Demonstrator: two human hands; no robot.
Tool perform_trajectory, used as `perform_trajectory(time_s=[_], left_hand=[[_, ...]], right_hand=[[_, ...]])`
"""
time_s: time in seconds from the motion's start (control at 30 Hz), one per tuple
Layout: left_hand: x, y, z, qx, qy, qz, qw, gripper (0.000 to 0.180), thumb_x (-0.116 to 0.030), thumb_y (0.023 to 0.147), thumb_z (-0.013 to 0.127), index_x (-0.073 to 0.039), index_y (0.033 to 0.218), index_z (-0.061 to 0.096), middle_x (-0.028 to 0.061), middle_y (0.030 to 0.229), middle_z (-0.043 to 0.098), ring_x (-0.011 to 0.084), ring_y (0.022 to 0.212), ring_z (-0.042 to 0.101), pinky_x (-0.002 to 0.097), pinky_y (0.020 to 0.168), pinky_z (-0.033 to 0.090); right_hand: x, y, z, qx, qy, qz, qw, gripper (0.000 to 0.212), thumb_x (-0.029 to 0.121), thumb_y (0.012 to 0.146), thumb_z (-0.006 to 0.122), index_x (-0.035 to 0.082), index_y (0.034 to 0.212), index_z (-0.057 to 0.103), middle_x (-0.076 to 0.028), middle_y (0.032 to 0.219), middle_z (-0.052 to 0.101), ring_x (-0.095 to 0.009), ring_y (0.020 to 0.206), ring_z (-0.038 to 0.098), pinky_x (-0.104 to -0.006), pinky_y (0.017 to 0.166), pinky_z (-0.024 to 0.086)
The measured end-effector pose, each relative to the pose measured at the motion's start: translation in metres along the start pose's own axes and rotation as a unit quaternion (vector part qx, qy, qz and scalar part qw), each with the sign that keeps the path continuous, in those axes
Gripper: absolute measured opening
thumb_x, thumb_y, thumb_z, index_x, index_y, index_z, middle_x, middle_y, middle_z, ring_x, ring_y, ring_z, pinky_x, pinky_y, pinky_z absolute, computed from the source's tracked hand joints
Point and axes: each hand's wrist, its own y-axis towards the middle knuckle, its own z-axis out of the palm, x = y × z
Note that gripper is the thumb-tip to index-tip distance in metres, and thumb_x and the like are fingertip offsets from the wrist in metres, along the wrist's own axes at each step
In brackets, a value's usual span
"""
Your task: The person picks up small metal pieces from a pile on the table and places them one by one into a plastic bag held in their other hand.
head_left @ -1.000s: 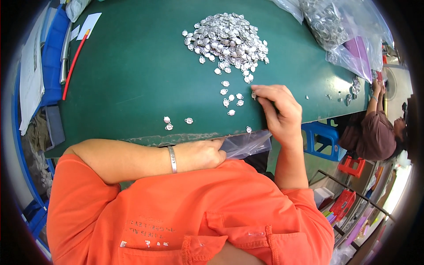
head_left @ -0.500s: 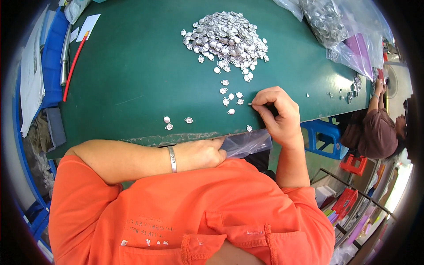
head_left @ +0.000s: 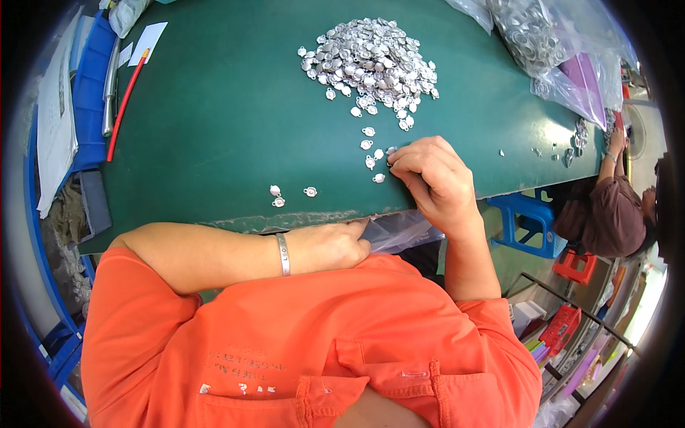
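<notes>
On the green tabletop lies a heap of small silver metal charms [head_left: 378, 60], round with tiny loops. Several loose ones trail from it toward me, such as one charm [head_left: 379, 178] just left of my right hand. My right hand [head_left: 437, 182] has thumb and forefinger pinched at the table surface on a small charm, which the fingertips mostly cover. Another charm [head_left: 392, 150] shows beside the knuckles. At the table's front edge, my left hand [head_left: 332, 246] is closed on a clear plastic bag [head_left: 399, 232] that hangs below the edge.
Three charms [head_left: 278, 202] lie apart at the front left. A red pen-like stick [head_left: 127, 107] and a blue tray [head_left: 91, 93] are at the left. Bags of metal parts [head_left: 528, 43] stand at the far right. A co-worker [head_left: 606, 214] sits beyond a blue stool [head_left: 528, 225].
My right hand has moved slightly left, onto the loose charms. The single charm near the table's front edge is no longer seen. My left hand stays with the bag.
</notes>
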Motion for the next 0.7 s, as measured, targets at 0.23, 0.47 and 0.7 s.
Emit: perform_trajectory(time_s=[0.23,0.47,0.7], left_hand=[[0.000,-0.001,0.000,0.043,0.014,-0.011,0.999,0.019,-0.012,0.079,0.056,0.006,0.086,0.058,0.0391,0.126,0.048,0.0466,0.113,0.055,0.0440,0.095,0.048],[0.000,-0.002,0.001,0.047,0.002,-0.017,0.999,0.019,-0.011,0.080,0.056,0.007,0.085,0.057,0.0393,0.127,0.048,0.0467,0.112,0.056,0.0438,0.094,0.049],[-0.001,0.000,-0.001,0.068,0.044,0.001,0.997,0.020,-0.012,0.080,0.055,0.007,0.086,0.056,0.0396,0.126,0.048,0.0466,0.110,0.057,0.0437,0.091,0.051]], right_hand=[[0.005,-0.008,-0.023,0.130,0.201,0.106,0.965,0.014,-0.007,0.075,0.067,0.001,0.085,0.063,-0.009,0.081,0.066,-0.028,0.075,0.063,-0.0350,0.070,0.050],[-0.008,0.014,0.005,-0.029,-0.016,0.007,0.999,0.014,-0.007,0.075,0.068,0.002,0.083,0.061,-0.010,0.080,0.063,-0.027,0.073,0.059,-0.0348,0.066,0.048],[-0.001,0.007,-0.017,0.092,0.176,0.028,0.980,0.017,-0.006,0.074,0.069,0.004,0.087,0.064,-0.007,0.078,0.065,-0.024,0.074,0.061,-0.0333,0.066,0.049]])
